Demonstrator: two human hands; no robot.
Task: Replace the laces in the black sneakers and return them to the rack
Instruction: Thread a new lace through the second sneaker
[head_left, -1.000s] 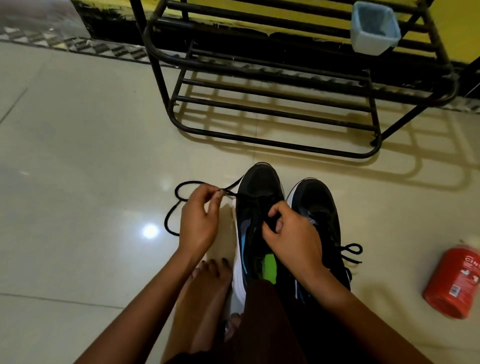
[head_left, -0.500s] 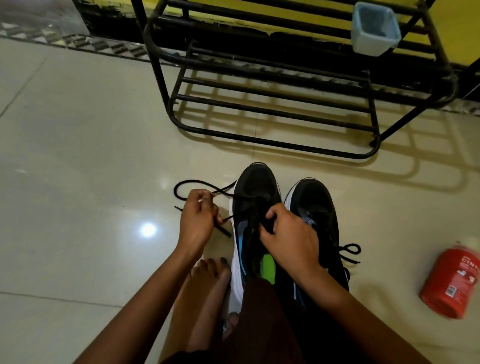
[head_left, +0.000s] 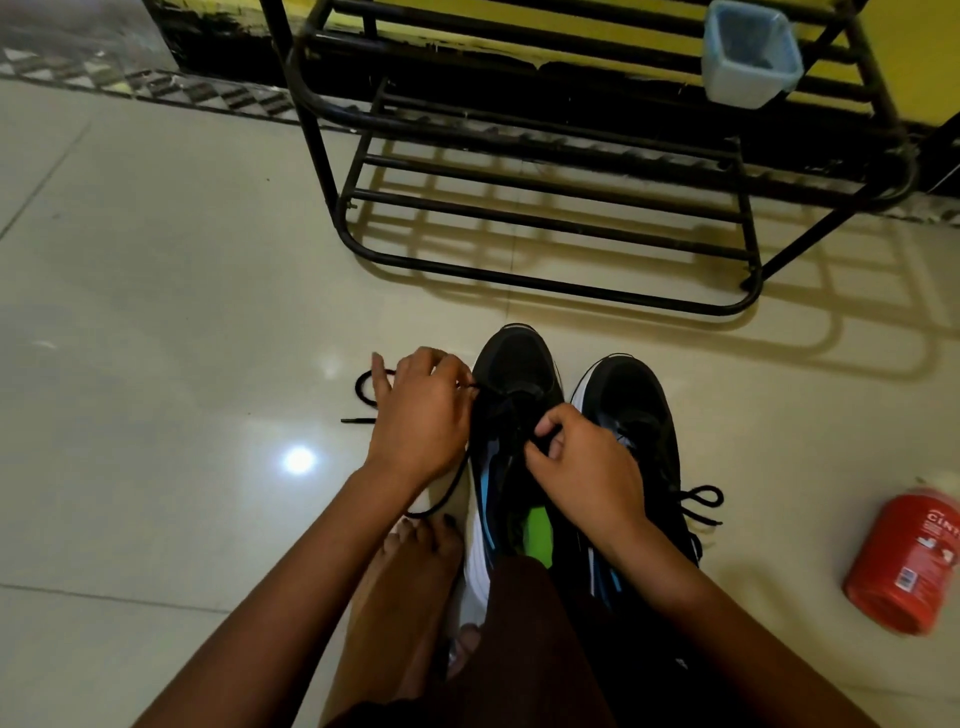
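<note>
Presently, both black sneakers stand side by side on the tiled floor (head_left: 156, 312), toes pointing at the rack (head_left: 545, 288), sides just beside each other. A strip of bare floor lies between the toe caps and the rack's bottom front rail.

The left sneaker (head_left: 514, 364) is the one being handled. The left hand (head_left: 421, 415) sits at its outer edge, thumb and forefinger pinched on the lace (head_left: 363, 387) where it leaves the upper; one finger sticks out straight to the side. The rest of the lace loops on the floor to the left of that hand, with its tip lying flat, and another stretch runs back under the wrist toward a bare foot (head_left: 405, 571) that rests against the sneaker's white sole edge.

The right hand (head_left: 582, 467) is over the throat of the left sneaker, fingers curled and pinching a dark strand there; whether this is lace or tongue cannot be told exactly. Its wrist crosses the right sneaker (head_left: 628, 389), whose tied bow (head_left: 701, 501) hangs over its outer side.

Wide open floor lies to the left. To the right, a red bottle (head_left: 904, 561) lies tilted on the floor, well apart from the sneakers. A pale blue container (head_left: 748, 52) sits on an upper rack tier near its right end.
</note>
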